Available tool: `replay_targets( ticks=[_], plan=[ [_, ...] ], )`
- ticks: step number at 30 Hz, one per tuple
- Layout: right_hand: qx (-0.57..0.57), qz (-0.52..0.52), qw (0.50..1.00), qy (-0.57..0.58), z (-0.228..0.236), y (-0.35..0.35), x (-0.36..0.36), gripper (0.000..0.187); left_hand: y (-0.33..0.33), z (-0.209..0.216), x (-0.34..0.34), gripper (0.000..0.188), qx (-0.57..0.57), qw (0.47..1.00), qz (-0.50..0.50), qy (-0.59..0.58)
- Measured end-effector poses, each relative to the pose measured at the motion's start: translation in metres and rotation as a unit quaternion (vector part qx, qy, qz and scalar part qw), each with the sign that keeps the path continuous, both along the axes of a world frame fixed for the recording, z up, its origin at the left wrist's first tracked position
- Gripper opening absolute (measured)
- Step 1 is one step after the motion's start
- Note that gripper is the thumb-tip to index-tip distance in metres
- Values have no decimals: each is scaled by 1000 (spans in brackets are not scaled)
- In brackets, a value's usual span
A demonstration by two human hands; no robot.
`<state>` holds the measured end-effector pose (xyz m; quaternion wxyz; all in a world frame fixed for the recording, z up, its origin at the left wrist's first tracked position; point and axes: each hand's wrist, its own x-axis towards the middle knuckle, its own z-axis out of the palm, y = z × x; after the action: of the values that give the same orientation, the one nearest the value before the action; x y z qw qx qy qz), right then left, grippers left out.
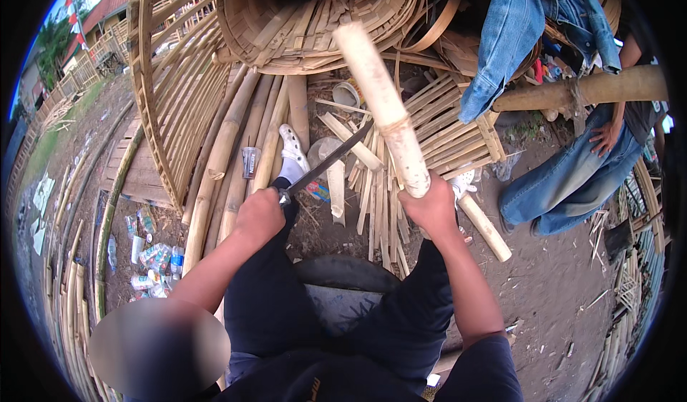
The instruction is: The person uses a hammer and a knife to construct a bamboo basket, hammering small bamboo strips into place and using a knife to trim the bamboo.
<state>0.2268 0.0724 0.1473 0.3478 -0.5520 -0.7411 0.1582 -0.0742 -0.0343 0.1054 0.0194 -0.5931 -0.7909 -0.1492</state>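
My left hand is closed around the handle of a machete. Its dark blade slants up and to the right, and the tip reaches beside the bamboo piece. My right hand grips the lower end of a thick pale bamboo piece, which tilts up and to the left with a node ring near its middle. Below and behind it, split bamboo strips lie in a loose heap between my feet. A shorter bamboo length rests on the ground right of my right hand.
A large woven basket lies at the far side. Bamboo poles and a slatted frame stand left, near plastic litter. Blue denim hangs at right over a bamboo pole, near another person.
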Motion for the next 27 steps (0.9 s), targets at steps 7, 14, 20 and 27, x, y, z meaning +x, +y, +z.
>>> replay_targets(
  ticks=[7,14,20,27],
  plan=[
    [-138,4,984,-112,-48,-2,6,43,-4,10,5,12,-51,998,-11,31],
    [-117,14,988,-96,-26,-5,4,42,-4,4,4,12,-35,999,5,6],
    [-140,12,979,-145,-40,-3,9,41,-5,5,8,11,-54,999,5,-1],
    [96,1,995,-31,51,-14,4,30,-7,-3,4,11,-30,999,-6,22]
  ],
)
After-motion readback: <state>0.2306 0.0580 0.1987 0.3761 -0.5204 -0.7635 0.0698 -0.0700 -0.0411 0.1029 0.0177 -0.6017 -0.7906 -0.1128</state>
